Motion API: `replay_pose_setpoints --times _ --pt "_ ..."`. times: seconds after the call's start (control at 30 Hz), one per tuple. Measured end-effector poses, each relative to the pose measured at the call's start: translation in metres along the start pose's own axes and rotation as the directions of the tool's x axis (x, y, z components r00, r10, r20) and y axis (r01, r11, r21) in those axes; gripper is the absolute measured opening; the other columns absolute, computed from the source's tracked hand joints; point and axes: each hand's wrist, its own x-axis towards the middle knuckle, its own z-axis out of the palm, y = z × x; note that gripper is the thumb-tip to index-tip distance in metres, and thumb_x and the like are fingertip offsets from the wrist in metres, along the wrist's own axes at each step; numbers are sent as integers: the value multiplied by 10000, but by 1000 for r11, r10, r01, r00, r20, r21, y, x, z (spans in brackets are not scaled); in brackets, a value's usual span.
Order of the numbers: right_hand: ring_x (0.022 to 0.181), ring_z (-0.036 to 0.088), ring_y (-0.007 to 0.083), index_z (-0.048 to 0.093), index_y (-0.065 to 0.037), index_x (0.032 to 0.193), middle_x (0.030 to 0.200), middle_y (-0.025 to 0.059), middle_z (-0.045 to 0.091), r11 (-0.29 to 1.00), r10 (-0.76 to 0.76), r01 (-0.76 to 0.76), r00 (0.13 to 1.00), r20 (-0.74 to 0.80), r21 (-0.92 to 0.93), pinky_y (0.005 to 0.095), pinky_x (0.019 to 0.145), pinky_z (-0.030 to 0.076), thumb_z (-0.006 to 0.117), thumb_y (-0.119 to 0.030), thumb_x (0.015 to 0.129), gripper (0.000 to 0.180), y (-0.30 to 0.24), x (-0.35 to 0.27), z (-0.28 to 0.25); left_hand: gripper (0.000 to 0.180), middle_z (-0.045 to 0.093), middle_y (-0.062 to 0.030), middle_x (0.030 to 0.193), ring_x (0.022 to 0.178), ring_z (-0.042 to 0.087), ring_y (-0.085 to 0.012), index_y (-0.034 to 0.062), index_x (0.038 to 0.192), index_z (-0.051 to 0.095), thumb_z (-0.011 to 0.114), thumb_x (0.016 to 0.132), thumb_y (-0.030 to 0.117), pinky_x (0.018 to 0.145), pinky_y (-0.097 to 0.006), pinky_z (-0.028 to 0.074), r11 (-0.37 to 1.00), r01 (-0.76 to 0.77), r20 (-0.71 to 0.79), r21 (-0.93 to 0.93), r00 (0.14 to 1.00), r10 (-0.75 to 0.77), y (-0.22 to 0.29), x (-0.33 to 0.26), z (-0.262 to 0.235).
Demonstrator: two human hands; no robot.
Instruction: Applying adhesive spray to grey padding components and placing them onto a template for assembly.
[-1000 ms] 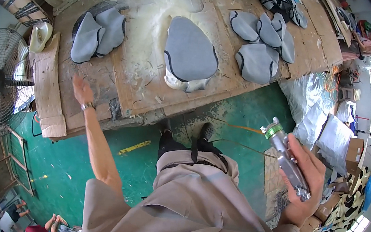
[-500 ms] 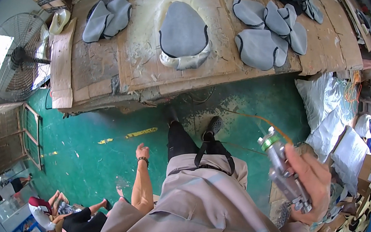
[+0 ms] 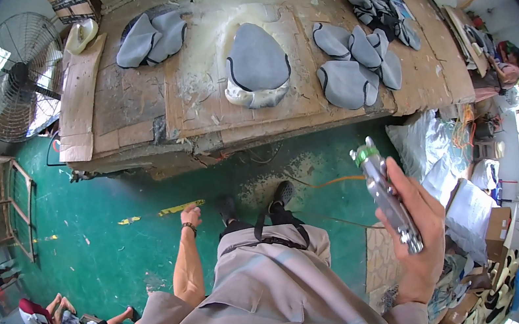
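Observation:
In my right hand (image 3: 419, 227) is a metal spray gun (image 3: 393, 204) with a green ring near its nozzle end. My fingers wrap round its body, and the nozzle end tilts up toward the workbench. My left hand (image 3: 191, 214) hangs low over the green floor, fingers curled in, with nothing visible in it; a dark bracelet circles that wrist. Ahead on the cardboard-covered bench (image 3: 133, 94), a grey fabric cover with black edging (image 3: 257, 62) lies over a pale form (image 3: 255, 98). Neither hand touches it.
More grey covers lie at the bench's left (image 3: 150, 40) and right (image 3: 346, 85). An orange hose (image 3: 336, 179) runs above the floor near the gun. A large fan (image 3: 19, 75) stands left. Silvery sheeting (image 3: 424, 148) and boxes (image 3: 498, 225) crowd the right. People sit at lower left.
The spray gun has turned in my right hand, and its nozzle end has risen toward the bench. My left hand has shifted slightly left. My feet and the whole view have shifted.

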Motion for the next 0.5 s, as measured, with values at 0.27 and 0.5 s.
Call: replay_pose_setpoints --times 0.27,0.5 --pt "922 698 229 571 29 1470 1087 161 714 996 22 -26 998 -52 -90 317 838 538 724 16 855 634 -68 -9 45 390 726 -42 957 853 696 -188 98 1292 699 672 907 157 725 -472 613 983 30 74 183 996 -44 -35 28 -76" --pt "935 704 237 578 20 1465 1115 173 712 997 31 -30 999 19 -71 327 857 537 684 48 874 602 -109 2 70 380 730 -79 985 830 695 -245 112 1326 682 636 949 97 724 -503 604 964 264 38 -19 964 -263 -92 38 -138"
